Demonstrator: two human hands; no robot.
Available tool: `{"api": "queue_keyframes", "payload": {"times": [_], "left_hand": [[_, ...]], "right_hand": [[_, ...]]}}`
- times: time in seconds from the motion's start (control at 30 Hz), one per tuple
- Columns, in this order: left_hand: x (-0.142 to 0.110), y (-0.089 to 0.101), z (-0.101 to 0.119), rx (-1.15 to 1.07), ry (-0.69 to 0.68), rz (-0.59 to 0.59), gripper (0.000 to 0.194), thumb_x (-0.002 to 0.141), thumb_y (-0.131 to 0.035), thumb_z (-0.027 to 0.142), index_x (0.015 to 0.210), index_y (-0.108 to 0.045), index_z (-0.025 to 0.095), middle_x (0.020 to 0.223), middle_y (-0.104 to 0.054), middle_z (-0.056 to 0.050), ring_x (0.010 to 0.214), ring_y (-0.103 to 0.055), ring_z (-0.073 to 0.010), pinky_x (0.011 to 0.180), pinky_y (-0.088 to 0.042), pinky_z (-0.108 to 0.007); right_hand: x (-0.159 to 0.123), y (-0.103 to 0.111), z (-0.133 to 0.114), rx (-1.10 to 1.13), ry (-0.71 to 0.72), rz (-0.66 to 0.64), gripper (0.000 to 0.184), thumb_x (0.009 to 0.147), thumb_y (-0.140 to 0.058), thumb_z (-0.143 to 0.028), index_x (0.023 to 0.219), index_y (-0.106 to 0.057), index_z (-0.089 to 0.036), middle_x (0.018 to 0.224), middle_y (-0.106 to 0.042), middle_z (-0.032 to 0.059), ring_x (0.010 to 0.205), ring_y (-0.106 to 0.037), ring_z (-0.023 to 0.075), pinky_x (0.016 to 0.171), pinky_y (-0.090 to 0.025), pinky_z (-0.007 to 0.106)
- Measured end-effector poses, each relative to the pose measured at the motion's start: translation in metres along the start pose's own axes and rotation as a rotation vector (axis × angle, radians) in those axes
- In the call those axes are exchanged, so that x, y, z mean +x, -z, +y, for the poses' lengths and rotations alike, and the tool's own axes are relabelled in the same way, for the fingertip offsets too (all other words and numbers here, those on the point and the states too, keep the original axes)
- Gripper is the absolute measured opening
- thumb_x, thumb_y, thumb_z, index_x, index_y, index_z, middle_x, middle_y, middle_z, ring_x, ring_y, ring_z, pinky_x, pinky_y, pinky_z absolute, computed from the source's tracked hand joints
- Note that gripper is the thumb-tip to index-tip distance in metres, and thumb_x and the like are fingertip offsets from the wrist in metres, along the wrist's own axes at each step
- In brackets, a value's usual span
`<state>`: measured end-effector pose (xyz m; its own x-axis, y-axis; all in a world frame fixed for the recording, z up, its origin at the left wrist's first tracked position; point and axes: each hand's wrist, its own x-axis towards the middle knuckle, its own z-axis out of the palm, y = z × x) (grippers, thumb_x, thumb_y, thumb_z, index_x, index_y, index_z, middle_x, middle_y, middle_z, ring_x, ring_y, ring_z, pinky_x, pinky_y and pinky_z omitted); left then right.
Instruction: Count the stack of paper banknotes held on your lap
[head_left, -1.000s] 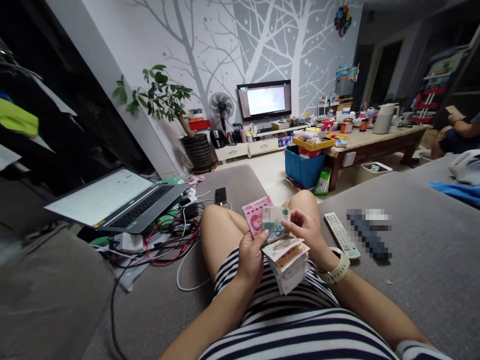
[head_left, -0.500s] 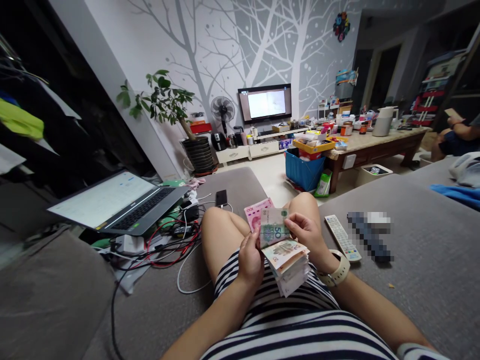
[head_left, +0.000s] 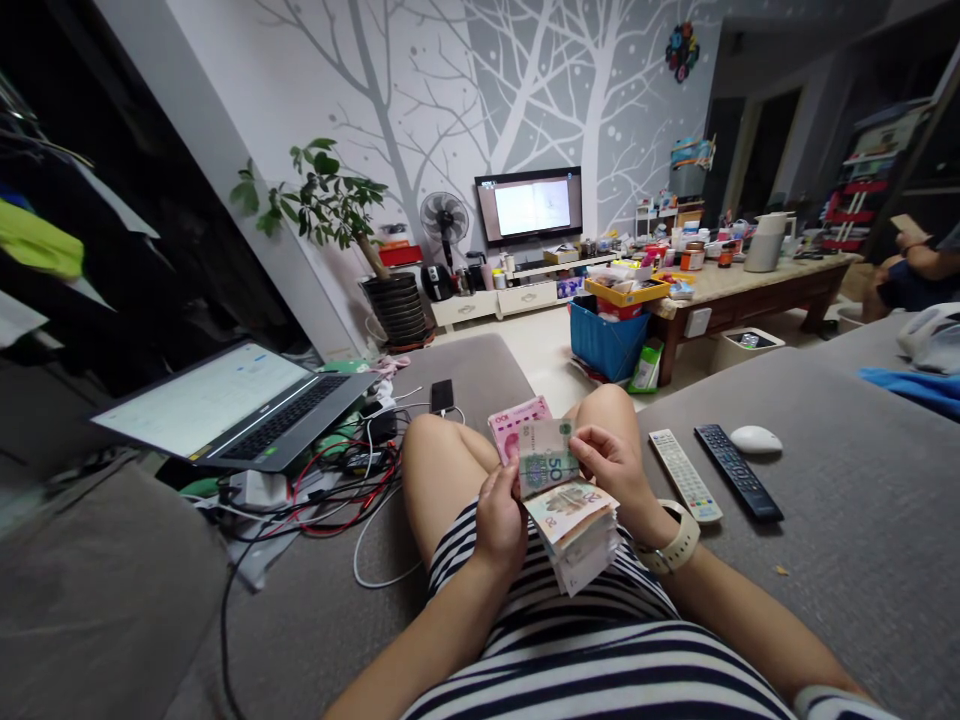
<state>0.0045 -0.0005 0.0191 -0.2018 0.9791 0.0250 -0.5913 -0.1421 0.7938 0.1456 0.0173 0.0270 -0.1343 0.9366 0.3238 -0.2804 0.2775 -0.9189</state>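
I sit on a grey sofa with a thick stack of banknotes (head_left: 579, 535) resting on my striped lap. My left hand (head_left: 500, 518) is closed on the left edge of the notes, thumb on top. My right hand (head_left: 613, 464), with a pale watch on the wrist, pinches a green 50 note (head_left: 546, 456) at its right edge, lifted above the stack. A pink 100 note (head_left: 511, 425) stands up just behind the green one.
To the right on the sofa cushion lie a white remote (head_left: 683, 474), a black remote (head_left: 738, 472) and a white mouse (head_left: 755, 439). To the left are an open laptop (head_left: 232, 403), tangled cables (head_left: 330, 480) and a phone (head_left: 442, 394). A cluttered coffee table (head_left: 750, 280) and another person's arm (head_left: 919, 262) are far right.
The green 50 note has slid slightly left and upright over the pink note. Both hands stay at the stack; the view shifted a little.
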Motion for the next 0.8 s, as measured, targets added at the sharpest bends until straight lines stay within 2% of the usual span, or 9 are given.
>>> {"api": "queue_keyframes", "payload": {"times": [0.17, 0.27, 0.4, 0.5, 0.67, 0.8], "left_hand": [[-0.0027, -0.0004, 0.0009, -0.027, 0.076, -0.079, 0.019, 0.065, -0.073, 0.033, 0.070, -0.066, 0.016, 0.058, -0.066, -0.001, 0.081, -0.069, -0.0247, 0.080, -0.053, -0.036], [-0.0053, -0.0023, 0.0021, -0.044, 0.114, -0.106, 0.023, 0.066, -0.074, 0.033, 0.080, -0.067, 0.015, 0.066, -0.070, -0.004, 0.082, -0.070, -0.0261, 0.082, -0.053, -0.039], [-0.0082, -0.0041, 0.0047, -0.025, 0.115, -0.127, 0.036, 0.068, -0.074, 0.032, 0.099, -0.067, 0.014, 0.080, -0.074, -0.008, 0.084, -0.070, -0.0265, 0.084, -0.052, -0.041], [-0.0094, -0.0043, 0.0058, -0.006, 0.108, -0.142, 0.040, 0.068, -0.075, 0.028, 0.104, -0.066, 0.014, 0.086, -0.075, -0.009, 0.085, -0.071, -0.0262, 0.085, -0.052, -0.040], [-0.0086, -0.0048, 0.0045, -0.025, 0.121, -0.123, 0.041, 0.067, -0.075, 0.030, 0.104, -0.067, 0.014, 0.089, -0.075, -0.009, 0.086, -0.071, -0.0269, 0.085, -0.052, -0.040], [-0.0062, -0.0052, 0.0023, -0.032, 0.098, -0.073, 0.033, 0.069, -0.073, 0.037, 0.092, -0.069, 0.014, 0.081, -0.074, -0.007, 0.088, -0.070, -0.0267, 0.084, -0.052, -0.038]], "right_hand": [[0.0001, 0.0002, 0.0035, 0.021, 0.003, -0.006, 0.036, 0.084, -0.059, -0.054, 0.083, -0.059, -0.018, 0.056, -0.051, -0.0032, 0.050, -0.042, 0.0105, 0.050, -0.031, 0.024], [0.0011, 0.0008, 0.0056, 0.045, 0.001, 0.002, 0.034, 0.080, -0.065, -0.052, 0.086, -0.054, -0.020, 0.057, -0.051, -0.0044, 0.051, -0.044, 0.0112, 0.050, -0.033, 0.024], [0.0041, 0.0023, 0.0059, -0.005, 0.047, 0.079, 0.039, 0.071, -0.075, -0.047, 0.086, -0.051, -0.021, 0.069, -0.051, -0.0033, 0.059, -0.045, 0.0119, 0.054, -0.036, 0.024], [0.0051, 0.0034, 0.0061, -0.035, 0.063, 0.053, 0.035, 0.073, -0.074, -0.047, 0.081, -0.053, -0.019, 0.072, -0.051, -0.0013, 0.067, -0.047, 0.0137, 0.062, -0.039, 0.026], [0.0025, 0.0036, 0.0072, -0.008, 0.033, -0.005, 0.034, 0.080, -0.066, -0.050, 0.076, -0.053, -0.019, 0.071, -0.050, -0.0013, 0.066, -0.045, 0.0134, 0.062, -0.038, 0.026], [0.0012, 0.0030, 0.0062, -0.005, 0.008, 0.018, 0.035, 0.079, -0.066, -0.051, 0.077, -0.054, -0.019, 0.069, -0.049, -0.0021, 0.062, -0.042, 0.0120, 0.057, -0.035, 0.024]]}}
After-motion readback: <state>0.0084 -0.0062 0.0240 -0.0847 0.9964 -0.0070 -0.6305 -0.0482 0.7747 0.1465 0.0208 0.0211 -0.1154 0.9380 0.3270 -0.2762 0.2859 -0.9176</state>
